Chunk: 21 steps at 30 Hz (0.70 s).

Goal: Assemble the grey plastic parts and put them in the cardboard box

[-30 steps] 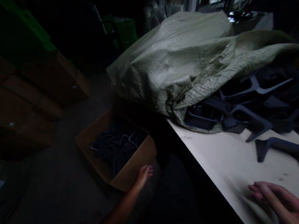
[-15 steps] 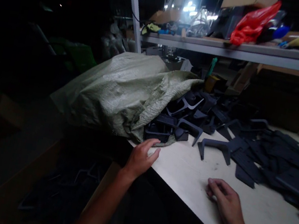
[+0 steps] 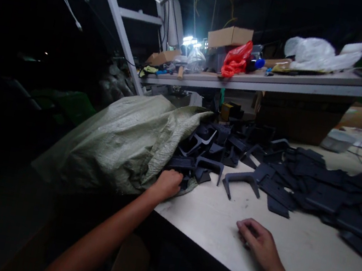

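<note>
Sack (image 3: pixel 114 137) on the left, same spot on the bench (image 3: pixel 307 251). Big change is the left hand (image 3: pixel 168 184): a second ago it was down by the cardboard box (image 3: pixel 129 262), now it's curled up at the dark parts (image 3: pixel 215 152) spilling out of the sack mouth. Can't tell if it's gripping one. Loose U-shaped bracket (image 3: pixel 241 177) hasn't budged. Right hand (image 3: pixel 256 237) is half-curled over the bench, nothing visible in it, same as half a second back.

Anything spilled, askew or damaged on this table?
Dark plastic-looking parts lie loose and overlapping across the pale tabletop, some at the open mouth of the slumped greenish woven sack, as if tipped out. No clear damage shows in this dim light.
</note>
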Tool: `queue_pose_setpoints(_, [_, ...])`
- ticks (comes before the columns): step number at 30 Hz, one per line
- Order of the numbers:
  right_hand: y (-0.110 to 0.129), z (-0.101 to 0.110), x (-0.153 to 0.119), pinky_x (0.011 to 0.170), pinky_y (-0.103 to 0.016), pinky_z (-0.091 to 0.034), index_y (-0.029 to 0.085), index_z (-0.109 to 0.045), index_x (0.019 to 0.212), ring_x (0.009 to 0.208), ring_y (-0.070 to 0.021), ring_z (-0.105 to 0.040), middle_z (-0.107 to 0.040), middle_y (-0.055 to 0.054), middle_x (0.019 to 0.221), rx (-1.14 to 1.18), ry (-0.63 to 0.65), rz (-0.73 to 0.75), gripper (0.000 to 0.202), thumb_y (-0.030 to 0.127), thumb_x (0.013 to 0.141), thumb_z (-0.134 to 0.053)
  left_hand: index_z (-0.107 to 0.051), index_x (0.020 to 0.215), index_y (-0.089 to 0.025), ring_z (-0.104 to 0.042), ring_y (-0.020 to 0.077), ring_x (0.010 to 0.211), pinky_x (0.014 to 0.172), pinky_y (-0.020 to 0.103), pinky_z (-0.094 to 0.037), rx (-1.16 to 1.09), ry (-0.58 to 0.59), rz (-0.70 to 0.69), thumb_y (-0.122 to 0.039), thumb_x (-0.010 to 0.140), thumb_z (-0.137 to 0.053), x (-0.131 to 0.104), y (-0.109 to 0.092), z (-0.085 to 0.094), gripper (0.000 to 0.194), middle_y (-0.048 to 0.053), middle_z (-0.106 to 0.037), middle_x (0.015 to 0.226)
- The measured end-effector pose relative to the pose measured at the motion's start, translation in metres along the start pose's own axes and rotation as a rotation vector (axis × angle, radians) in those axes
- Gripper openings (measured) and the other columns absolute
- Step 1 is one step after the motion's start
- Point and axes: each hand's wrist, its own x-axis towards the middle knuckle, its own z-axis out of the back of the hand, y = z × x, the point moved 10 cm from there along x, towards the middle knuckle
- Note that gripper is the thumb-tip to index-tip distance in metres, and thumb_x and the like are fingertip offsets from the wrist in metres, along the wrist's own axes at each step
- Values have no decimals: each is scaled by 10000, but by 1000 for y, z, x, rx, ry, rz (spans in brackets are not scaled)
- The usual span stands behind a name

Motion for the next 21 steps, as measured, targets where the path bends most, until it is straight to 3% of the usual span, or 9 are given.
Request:
queue_pose_setpoints(3, [-6, 0, 3, 620, -292, -445, 164, -708, 901, 696, -179, -558, -614, -28, 757, 5, -9, 32, 481, 638, 947, -649, -728, 770, -209, -714, 331, 878, 853, 406, -521, -1, 92, -73, -129, 752, -706, 13, -12, -17, 85, 125, -744, 847])
queue_pose_setpoints(6, [-7, 0, 3, 589, -273, -421, 169, -691, 861, 662, -163, -538, -598, -19, 732, 7, -18, 47, 495, 655, 934, -641, -732, 818, -220, -704, 266, 821, 792, 329, -498, -52, 139, -174, -206, 759, -734, 14, -26, -23, 61, 74, -754, 860])
queue_pose_setpoints(10, [3, 1, 2, 565, -257, -397, 168, -671, 844, 648, -148, -528, -599, -15, 732, 17, -6, 57, 450, 606, 943, -636, -748, 884, -208, -692, 227, 836, 782, 299, -484, -176, 91, -246, -317, 875, -658, 6, -31, -4, 142, 66, -766, 913])
queue_pose_setpoints(13, [6, 1, 3, 560, -250, -410, 162, -666, 861, 640, -142, -546, -620, -20, 745, 36, 16, 50, 416, 568, 949, -632, -771, 945, -204, -704, 241, 880, 823, 323, -511, -282, -2, -224, -423, 924, -624, -1, -22, 21, 264, 70, -782, 953])
queue_pose_setpoints(15, [6, 2, 4, 564, -249, -433, 158, -667, 870, 640, -143, -570, -637, -26, 756, 38, 34, 49, 398, 546, 951, -630, -772, 995, -182, -711, 261, 901, 853, 359, -536, -328, -96, -161, -485, 938, -607, -6, -10, 39, 349, 90, -790, 988])
queue_pose_setpoints(17, [7, 4, 6, 574, -253, -461, 155, -674, 889, 647, -151, -598, -651, -31, 760, 29, 50, 61, 370, 513, 956, -614, -765, 1020, -156, -716, 275, 902, 874, 397, -563, -471, -261, -7, -528, 898, -669, -15, 12, 61, 403, 103, -791, 1004])
queue_pose_setpoints(19, [9, 12, 8, 584, -260, -476, 157, -689, 906, 656, -159, -616, -666, -34, 767, -8, 38, 86, 338, 482, 953, -609, -753, 1065, -155, -722, 264, 891, 903, 421, -587, -747, -532, 205, -507, 795, -798, -35, 40, 82, 446, 81, -791, 1026])
queue_pose_setpoints(21, [15, 30, 10, 605, -272, -480, 169, -706, 911, 677, -168, -623, -682, -37, 790, -83, -20, 121, 305, 463, 941, -629, -732, 1150, -193, -725, 229, 906, 934, 415, -600, -1065, -822, 377, -421, 713, -882, -67, 62, 90, 516, 29, -783, 1085])
